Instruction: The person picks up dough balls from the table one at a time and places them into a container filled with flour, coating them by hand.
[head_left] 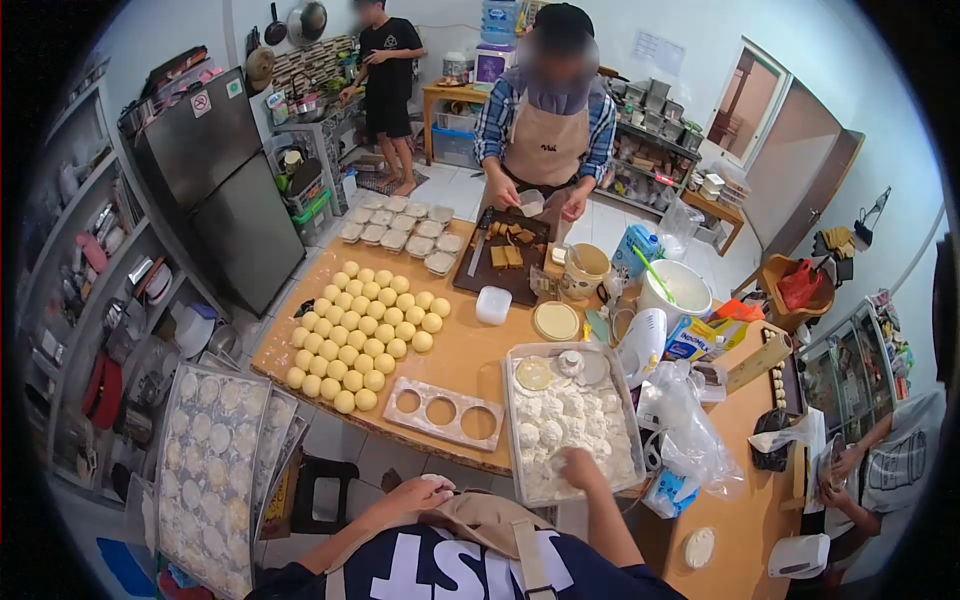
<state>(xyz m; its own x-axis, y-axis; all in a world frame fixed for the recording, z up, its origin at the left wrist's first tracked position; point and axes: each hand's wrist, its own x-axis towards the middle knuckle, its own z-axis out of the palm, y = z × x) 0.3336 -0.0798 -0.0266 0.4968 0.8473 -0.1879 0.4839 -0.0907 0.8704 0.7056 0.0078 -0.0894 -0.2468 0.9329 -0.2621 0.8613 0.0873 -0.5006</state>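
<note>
White floured dough pieces point(551, 432) lie in the tray point(532, 484) on the wooden desk point(470, 355), ahead and to my right. My right forearm extends forward, elbow low, and my right hand point(579, 470) is over the tray's near part; its fingers are blurred, so I cannot tell whether they are spread or pressed together. My left forearm slants inward before my torso, and my left hand point(424, 493) is short of the desk's near edge, fingers curled about a small white piece point(440, 482), material unconfirmed. A board with three round holes point(459, 415) rests beside the tray
</note>
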